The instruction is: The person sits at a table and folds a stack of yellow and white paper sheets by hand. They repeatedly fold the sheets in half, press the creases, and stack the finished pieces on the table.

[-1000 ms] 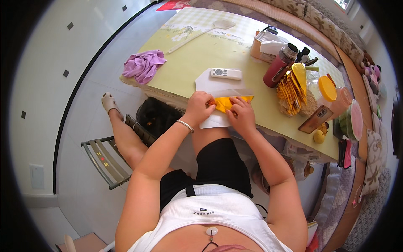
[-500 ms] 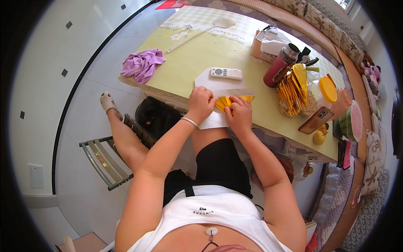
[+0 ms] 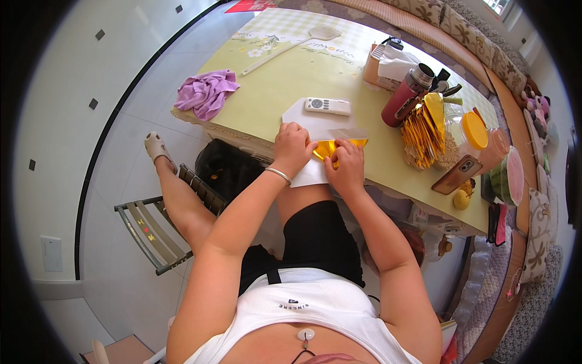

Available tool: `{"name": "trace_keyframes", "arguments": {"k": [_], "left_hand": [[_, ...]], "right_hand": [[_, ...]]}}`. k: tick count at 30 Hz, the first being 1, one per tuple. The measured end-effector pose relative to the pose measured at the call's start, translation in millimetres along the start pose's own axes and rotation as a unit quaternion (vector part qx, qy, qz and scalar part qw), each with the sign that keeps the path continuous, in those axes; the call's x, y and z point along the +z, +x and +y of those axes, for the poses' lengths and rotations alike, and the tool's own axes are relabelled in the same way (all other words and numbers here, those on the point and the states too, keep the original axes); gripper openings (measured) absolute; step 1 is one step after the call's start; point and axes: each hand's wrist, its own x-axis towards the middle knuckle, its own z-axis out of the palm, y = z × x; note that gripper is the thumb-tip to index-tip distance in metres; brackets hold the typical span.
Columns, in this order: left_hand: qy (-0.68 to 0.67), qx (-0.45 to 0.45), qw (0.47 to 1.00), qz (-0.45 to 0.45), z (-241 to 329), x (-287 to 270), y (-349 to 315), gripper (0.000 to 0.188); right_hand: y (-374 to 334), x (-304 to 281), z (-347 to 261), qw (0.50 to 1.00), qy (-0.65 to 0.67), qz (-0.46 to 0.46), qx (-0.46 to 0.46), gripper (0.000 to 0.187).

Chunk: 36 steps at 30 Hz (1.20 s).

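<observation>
A piece of shiny gold foil paper point(image 3: 327, 147) with a pale strip along its far side lies over a white sheet point(image 3: 312, 174) at the table's near edge. My left hand point(image 3: 292, 147), a bracelet on its wrist, closes its fingertips on the foil's left end. My right hand point(image 3: 347, 164) presses bent fingers and thumb onto its right part. Just beyond my hands rests a white remote control point(image 3: 327, 106). To the right stands a bundle of folded gold foil pieces point(image 3: 422, 134).
A purple cloth point(image 3: 207, 95) and a fly swatter point(image 3: 282, 54) lie on the table's left side. On the right are a thermos point(image 3: 401, 102), a tissue box point(image 3: 373, 67), a yellow-lidded jar point(image 3: 474, 132), a phone point(image 3: 456, 175) and a cut watermelon point(image 3: 508, 176). A folding stool point(image 3: 150, 233) stands left of my leg.
The gold foil now shows a smoother, flatter strip between my hands. My fingers have shifted only slightly.
</observation>
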Motion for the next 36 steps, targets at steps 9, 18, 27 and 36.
{"name": "trace_keyframes", "arguments": {"k": [9,18,27,36], "left_hand": [[0.007,-0.009,1.0,0.008,3,1,0,0.023],[0.021,-0.022,0.999,0.04,1,3,-5,0.02],[0.051,0.176,0.982,0.056,14,-23,-9,0.014],[0.056,0.089,0.993,-0.061,21,-12,-8,0.006]], "right_hand": [[-1,-4,0,0.993,-0.098,-0.036,-0.054,0.045],[-3,0,0,0.991,-0.121,-0.041,-0.05,0.042],[-5,5,-3,0.989,-0.137,-0.029,-0.043,0.04],[0,0,-5,0.989,-0.134,-0.049,-0.044,0.041]]}}
